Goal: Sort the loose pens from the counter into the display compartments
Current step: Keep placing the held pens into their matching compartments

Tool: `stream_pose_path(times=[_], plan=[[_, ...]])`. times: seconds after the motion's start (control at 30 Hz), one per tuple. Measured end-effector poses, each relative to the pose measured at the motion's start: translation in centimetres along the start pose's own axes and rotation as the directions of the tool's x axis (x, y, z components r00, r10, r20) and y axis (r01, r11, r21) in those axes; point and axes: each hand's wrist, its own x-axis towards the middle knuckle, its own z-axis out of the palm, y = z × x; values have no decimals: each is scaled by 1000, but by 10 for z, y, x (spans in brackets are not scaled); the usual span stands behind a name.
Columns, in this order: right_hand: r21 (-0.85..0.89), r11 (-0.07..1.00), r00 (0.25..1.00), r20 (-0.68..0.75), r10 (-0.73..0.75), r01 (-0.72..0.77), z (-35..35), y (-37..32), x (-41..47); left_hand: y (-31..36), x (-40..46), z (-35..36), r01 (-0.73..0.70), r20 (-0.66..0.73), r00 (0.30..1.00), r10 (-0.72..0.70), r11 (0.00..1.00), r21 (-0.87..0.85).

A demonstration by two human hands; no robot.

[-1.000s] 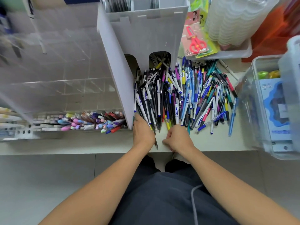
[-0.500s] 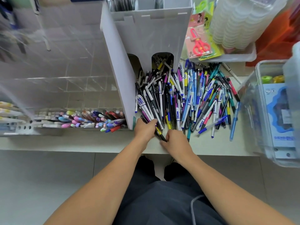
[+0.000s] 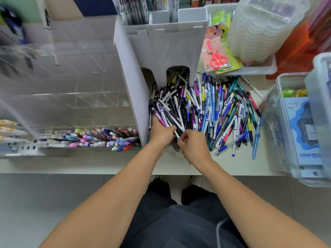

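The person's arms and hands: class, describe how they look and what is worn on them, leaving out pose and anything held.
Both forearms are bare as far as the picture shows, with no sleeves in view. The left hand and the right hand wear no gloves; no ring, watch or bracelet can be seen. Below them the person wears dark clothing with a thin light cord curving over it.

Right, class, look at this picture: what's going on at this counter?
A person is sorting a heap of loose pens on a counter. The left hand grips a bundle of pens beside the white display stand, while the right hand pinches one pen at the bundle's end. Most pens remain unsorted.
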Motion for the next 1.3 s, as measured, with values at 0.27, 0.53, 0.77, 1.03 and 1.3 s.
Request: stream_pose_path(times=[0.27, 0.53, 0.77, 1.03, 1.3], plan=[[124, 992, 998, -53, 42, -35, -27, 13, -8, 32, 10, 20, 85, -112, 991, -68, 984, 158], [261, 959, 987, -82, 139, -113, -34, 41, -27, 42, 13, 21, 88, -140, 988, -61, 977, 193], [236, 966, 995, 3, 104, -102, -8, 37, -30, 41, 12, 13, 55, -150, 988, -21, 973, 225], [224, 969, 992, 91, 84, -102, 6, 23, -30, 42, 3, -3, 4, -113, 993, 26, 967, 254], [468, 840, 961, 165, 223, -276, -24, 17, -23, 40, -19, -16, -35, 93, 995, 26, 994, 101]])
